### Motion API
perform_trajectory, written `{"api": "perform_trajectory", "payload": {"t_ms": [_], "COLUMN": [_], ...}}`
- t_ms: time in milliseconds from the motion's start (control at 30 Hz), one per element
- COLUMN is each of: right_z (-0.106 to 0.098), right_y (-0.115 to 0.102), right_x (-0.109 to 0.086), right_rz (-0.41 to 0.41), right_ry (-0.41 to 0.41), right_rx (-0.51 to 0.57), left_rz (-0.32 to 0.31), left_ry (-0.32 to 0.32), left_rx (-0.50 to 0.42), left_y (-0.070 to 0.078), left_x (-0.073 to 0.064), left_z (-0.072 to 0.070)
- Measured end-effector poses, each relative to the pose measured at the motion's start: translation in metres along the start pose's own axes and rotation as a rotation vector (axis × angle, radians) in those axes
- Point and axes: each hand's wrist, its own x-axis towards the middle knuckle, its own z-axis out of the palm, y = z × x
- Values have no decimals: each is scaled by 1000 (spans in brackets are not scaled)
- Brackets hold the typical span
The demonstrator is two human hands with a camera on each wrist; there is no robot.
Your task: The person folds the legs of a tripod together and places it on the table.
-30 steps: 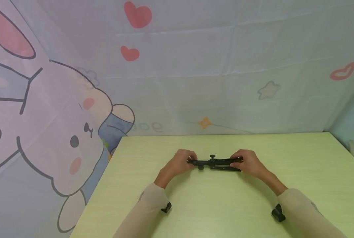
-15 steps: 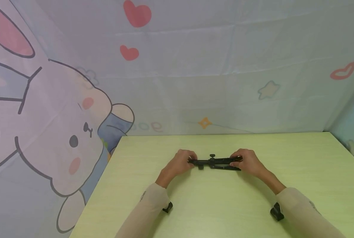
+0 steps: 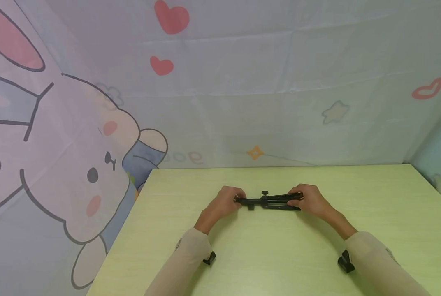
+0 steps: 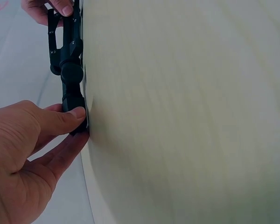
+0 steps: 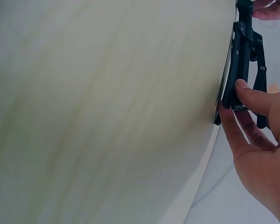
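A small black tripod [image 3: 257, 201] lies sideways above the table between the two hands, its legs pointing right and slightly spread. My left hand [image 3: 224, 202] pinches its head end between thumb and fingers. At the leg end, my right hand [image 3: 309, 201] grips some of the legs, while the nearest leg stands apart from the others. Knobs stick out from the tripod's middle. The left wrist view shows the thumb pressed on the tripod's head [image 4: 74, 103]. In the right wrist view, thumb and fingers hold the legs [image 5: 238, 70] near their tips.
A pale yellow-green table [image 3: 272, 250] spreads under both arms. Behind it hangs a light cloth backdrop [image 3: 242, 102] printed with hearts, a star and a large rabbit. Black wrist devices [image 3: 346, 261] hang below both sleeves.
The leg end of the tripod has risen very slightly in the head view, along with the right hand. Both hands keep their hold, and the left hand stays almost still.
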Motion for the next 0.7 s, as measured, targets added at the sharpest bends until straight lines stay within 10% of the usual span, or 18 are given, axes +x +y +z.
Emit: {"api": "perform_trajectory", "payload": {"t_ms": [700], "right_z": [-15], "right_y": [2], "right_x": [2], "right_rz": [65], "right_ry": [-126], "right_rx": [63], "left_rz": [7], "left_ry": [-87], "left_rx": [10], "left_y": [3], "left_x": [-16], "left_z": [-17]}}
